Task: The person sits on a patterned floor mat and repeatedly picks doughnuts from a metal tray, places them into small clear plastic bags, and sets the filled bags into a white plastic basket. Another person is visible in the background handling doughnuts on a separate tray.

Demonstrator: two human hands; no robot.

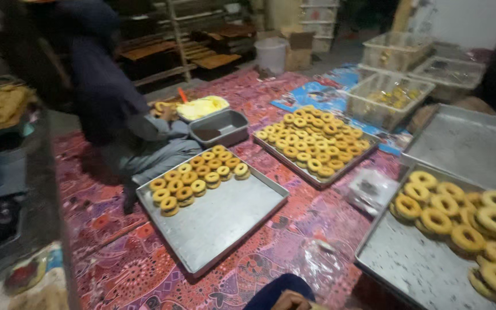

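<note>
Only a sliver of one hand shows at the bottom edge, against blue cloth; it looks like my right hand, and its fingers are hidden. My left hand is out of frame. Nearest in front lies a metal tray with two rows of yellow ring-shaped cookies at its far end. To the right, a second metal tray carries larger-looking rings along its right side. Farther back, a third tray is filled with rings.
Another person in dark clothes sits at the left beside a tub of yellow dough and a grey tub. An empty metal tray, clear plastic boxes, a white bucket and a plastic bag surround the red patterned cloth.
</note>
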